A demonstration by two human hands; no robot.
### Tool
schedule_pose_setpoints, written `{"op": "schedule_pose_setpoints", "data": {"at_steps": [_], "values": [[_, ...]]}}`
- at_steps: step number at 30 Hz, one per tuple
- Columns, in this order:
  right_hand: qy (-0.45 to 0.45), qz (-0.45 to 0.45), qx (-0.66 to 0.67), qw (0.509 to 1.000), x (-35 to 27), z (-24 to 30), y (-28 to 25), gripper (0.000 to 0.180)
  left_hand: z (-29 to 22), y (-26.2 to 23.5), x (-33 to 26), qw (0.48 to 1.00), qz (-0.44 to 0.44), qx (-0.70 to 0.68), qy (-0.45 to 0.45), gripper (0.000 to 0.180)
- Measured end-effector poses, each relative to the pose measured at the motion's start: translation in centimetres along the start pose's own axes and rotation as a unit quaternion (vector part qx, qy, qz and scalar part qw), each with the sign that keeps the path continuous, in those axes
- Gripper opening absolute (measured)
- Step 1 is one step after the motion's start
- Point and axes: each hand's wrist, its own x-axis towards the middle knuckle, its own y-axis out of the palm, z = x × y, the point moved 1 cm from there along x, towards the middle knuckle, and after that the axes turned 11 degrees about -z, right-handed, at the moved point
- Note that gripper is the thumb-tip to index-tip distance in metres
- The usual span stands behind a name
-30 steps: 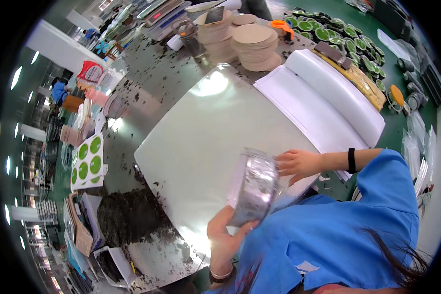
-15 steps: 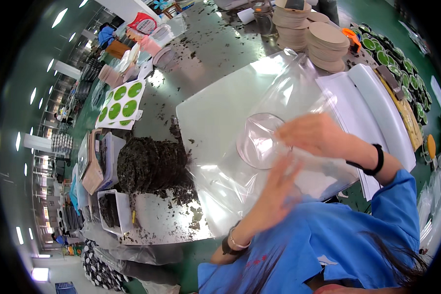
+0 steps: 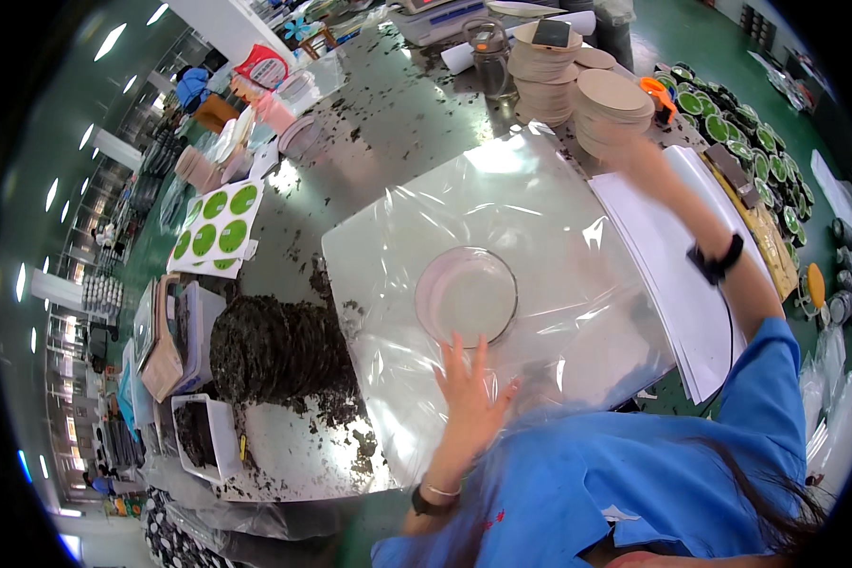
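Observation:
Clear plastic film (image 3: pixel 549 256) lies spread over a pale square board on the metal table. On it sits a shallow, clear round ring or dish (image 3: pixel 428 295); whether the film runs over or under it, I cannot tell. My left hand (image 3: pixel 471 409) is open, its spread fingertips at the near rim of the round piece. Reaching to the far right, my right hand (image 3: pixel 640 163) is blurred by motion beside a stack of round brown card discs (image 3: pixel 613 99). Its fingers do not show clearly, nor does any contact with the discs.
Left of the board lies a dark, crumbly roll of stacked sheets (image 3: pixel 279 346), with a white bin (image 3: pixel 220 440) nearby. Green round labels (image 3: pixel 220 237) are behind. White paper sheets (image 3: pixel 667 275) lie at the right. A glass jar (image 3: pixel 490 62) stands at the back.
My right hand has left the round piece and swung far right to the card discs. My left hand has spread its fingers at the near rim. The film lies flatter.

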Motion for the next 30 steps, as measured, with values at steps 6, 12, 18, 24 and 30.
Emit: {"op": "schedule_pose_setpoints", "data": {"at_steps": [6, 12, 18, 24, 30], "values": [[-0.105, -0.058, -0.423, 0.898, 4.5, -26.5, -1.4, 0.031, 6.4, -10.3, 6.1, 0.966, -0.253, 0.027, 0.050, 0.055], [-0.130, -0.080, -0.208, 0.966, 8.2, -12.4, 0.4, 0.008, 20.0, -21.1, 3.5, 0.845, -0.383, 0.364, -0.088, 0.069], [-0.244, -0.212, -0.080, 0.943, 2.6, 2.4, 2.7, 0.017, 24.0, -23.6, 4.5, 0.860, -0.341, 0.348, -0.148, 0.083], [-0.385, 0.067, 0.101, 0.915, -8.2, 19.9, 8.5, 0.021, 24.6, -23.8, 6.3, 0.912, -0.234, 0.287, -0.177, 0.085], [-0.254, 0.103, 0.209, 0.939, -8.8, 22.9, 8.4, 0.018, 23.9, -24.7, 6.9, 0.912, -0.165, 0.306, -0.219, 0.079]]}}
